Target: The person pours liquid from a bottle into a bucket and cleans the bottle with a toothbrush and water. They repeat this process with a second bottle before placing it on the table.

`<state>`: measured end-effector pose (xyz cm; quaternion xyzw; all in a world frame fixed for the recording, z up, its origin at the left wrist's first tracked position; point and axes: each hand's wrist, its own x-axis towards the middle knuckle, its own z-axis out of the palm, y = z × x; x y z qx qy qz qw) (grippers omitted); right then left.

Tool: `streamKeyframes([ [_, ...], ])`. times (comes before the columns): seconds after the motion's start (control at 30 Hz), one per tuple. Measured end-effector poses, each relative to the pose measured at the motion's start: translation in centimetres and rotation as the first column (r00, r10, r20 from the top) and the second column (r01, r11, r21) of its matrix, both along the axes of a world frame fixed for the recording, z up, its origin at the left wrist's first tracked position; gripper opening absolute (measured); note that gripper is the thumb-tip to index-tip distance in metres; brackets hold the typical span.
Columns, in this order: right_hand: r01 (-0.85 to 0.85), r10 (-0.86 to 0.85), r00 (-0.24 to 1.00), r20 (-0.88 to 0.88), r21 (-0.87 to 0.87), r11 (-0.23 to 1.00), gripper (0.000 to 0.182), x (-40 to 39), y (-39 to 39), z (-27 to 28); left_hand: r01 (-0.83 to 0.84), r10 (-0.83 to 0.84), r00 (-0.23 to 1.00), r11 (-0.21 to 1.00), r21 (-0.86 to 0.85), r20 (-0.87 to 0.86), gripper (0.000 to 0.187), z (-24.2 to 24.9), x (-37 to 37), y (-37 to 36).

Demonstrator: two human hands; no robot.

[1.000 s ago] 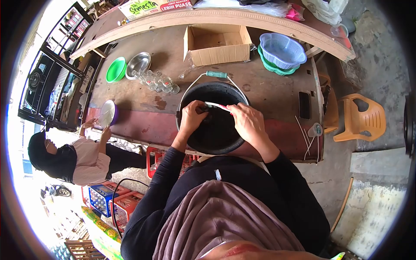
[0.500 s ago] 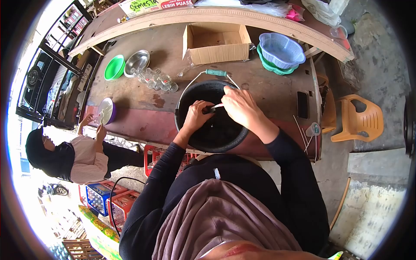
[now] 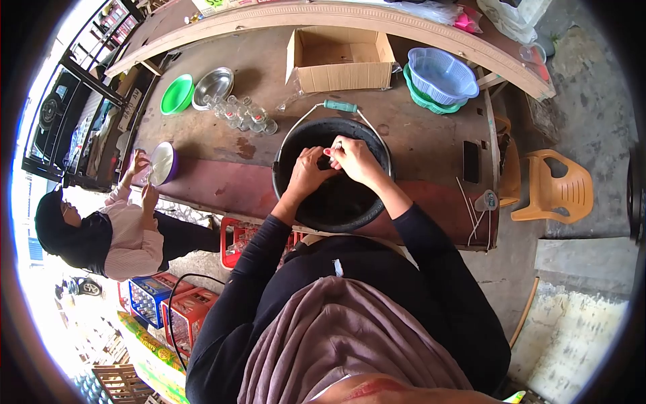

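Note:
My left hand (image 3: 308, 172) and my right hand (image 3: 356, 160) meet over the mouth of a black bucket (image 3: 324, 128) at the table's front edge. Both are closed, with fingertips touching. Something small is pinched between them; a reddish bit shows by the right fingertips, but the fingers cover most of it. Dark contents, too dim to make out, lie in the bucket. Its wire handle with a teal grip (image 3: 340, 106) leans toward the far side.
Glass bottles (image 3: 243, 114), a green bowl (image 3: 177, 94), a metal bowl (image 3: 214, 89), a cardboard box (image 3: 343, 75) and a blue basket (image 3: 442, 75) stand behind. A phone (image 3: 470, 161) and sticks lie right. A co-worker (image 3: 128, 232) handles a purple-rimmed bowl (image 3: 163, 163) at left.
My right hand has turned and drawn in against my left. The pale, thin piece seen between my hands is now hidden. The co-worker's hands have shifted at the bowl.

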<state>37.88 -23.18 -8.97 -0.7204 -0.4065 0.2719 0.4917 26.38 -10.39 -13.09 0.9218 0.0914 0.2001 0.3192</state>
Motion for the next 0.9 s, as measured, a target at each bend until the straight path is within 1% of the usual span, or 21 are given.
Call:
streamKeyframes([
  [0.03,0.074,-0.070,0.997,-0.042,0.092,0.993,0.023,0.3,0.1,0.1,0.061,-0.061,0.997,0.998,-0.010,0.057,0.045,-0.2,0.1,0.1],
  [0.07,0.147,-0.132,0.987,-0.093,0.177,0.973,0.027,0.4,0.2,0.3,0.060,-0.059,0.997,0.998,-0.011,0.057,0.045,-0.5,0.1,0.1],
  [0.1,0.217,-0.189,0.973,-0.135,0.241,0.946,0.030,0.6,0.1,1.0,0.029,-0.026,0.999,0.997,-0.072,0.044,0.045,-0.4,0.0,0.0],
  [0.13,0.219,-0.203,0.975,-0.096,0.221,0.950,0.031,0.7,-0.4,2.6,-0.004,0.008,1.000,0.991,-0.131,0.029,0.045,-0.3,-0.1,-0.1],
  [0.17,0.206,-0.187,0.976,-0.111,0.195,0.959,0.031,0.8,0.0,1.6,-0.013,0.010,1.000,0.990,-0.142,-0.020,0.046,-0.2,-0.1,0.0],
  [0.2,0.193,-0.172,0.977,-0.127,0.170,0.966,0.031,0.6,0.4,1.1,-0.015,0.013,1.000,0.990,-0.143,-0.019,0.046,0.5,-0.1,-0.1],
  [0.27,0.075,-0.070,0.993,-0.093,0.061,0.995,0.029,-0.1,0.3,0.0,-0.030,0.033,0.973,0.999,0.015,-0.230,0.048,1.8,-0.2,-0.6],
  [0.33,0.050,-0.041,0.995,-0.093,0.091,0.995,0.027,0.0,0.4,1.5,-0.026,0.033,0.982,0.999,0.043,-0.186,0.048,1.3,-0.1,-0.3],
  [0.4,0.261,-0.254,0.965,-0.063,0.226,0.938,0.026,0.8,0.1,3.2,0.031,-0.030,0.999,0.995,-0.090,0.015,0.046,0.8,-0.4,-0.1],
  [0.43,0.294,-0.306,0.952,-0.008,0.296,0.909,0.027,2.0,0.3,2.0,0.055,-0.038,0.996,0.972,-0.228,0.077,0.046,0.4,-0.3,0.0],
  [0.47,0.308,-0.312,0.949,-0.031,0.283,0.908,0.027,2.3,0.4,1.7,0.052,-0.035,0.996,0.972,-0.229,0.076,0.046,0.1,-0.2,0.2],
  [0.53,0.171,-0.148,0.978,-0.148,0.160,0.972,0.027,1.6,0.5,0.6,0.030,-0.035,0.999,0.983,-0.183,-0.024,0.046,0.3,-0.2,0.1],
  [0.57,0.092,-0.083,0.993,-0.089,0.101,0.991,0.027,1.1,0.2,0.1,0.036,-0.040,0.999,0.983,-0.182,-0.022,0.046,0.5,-0.2,0.0],
  [0.6,0.067,-0.061,0.995,-0.073,0.092,0.994,0.026,0.8,0.2,-0.1,0.016,-0.023,0.996,0.997,-0.080,-0.086,0.045,0.8,-0.3,-0.1],
  [0.63,0.117,-0.093,0.984,-0.150,0.157,0.981,0.027,1.1,0.3,-0.1,0.000,0.003,0.989,1.000,0.022,-0.148,0.044,0.9,-0.3,-0.2],
  [0.67,0.170,-0.119,0.965,-0.233,0.215,0.962,0.027,1.4,0.4,-0.1,0.000,0.003,0.989,1.000,0.019,-0.149,0.044,0.6,-0.3,-0.2],
  [0.73,0.311,-0.308,0.950,-0.048,0.217,0.925,0.026,2.4,-0.1,1.8,0.073,-0.066,0.997,0.961,-0.266,0.037,0.042,-0.1,-0.3,0.0],
  [0.77,0.303,-0.298,0.953,-0.058,0.198,0.932,0.025,2.6,-0.2,1.8,0.099,-0.096,0.995,0.951,-0.292,0.026,0.044,-0.2,-0.2,0.4],
  [0.8,0.296,-0.288,0.955,-0.067,0.182,0.938,0.024,2.8,-0.2,1.6,0.100,-0.096,0.995,0.952,-0.290,0.028,0.044,0.1,-0.2,0.3],
  [0.87,0.090,-0.075,0.987,-0.144,0.104,0.990,0.026,1.0,-0.1,0.0,0.058,-0.073,0.994,0.984,-0.169,-0.085,0.047,1.2,-0.2,0.1],
  [0.9,0.107,-0.087,0.982,-0.166,0.115,0.988,0.027,0.9,0.1,0.2,0.086,-0.087,0.994,0.996,-0.025,-0.072,0.048,1.2,-0.1,0.2],
])
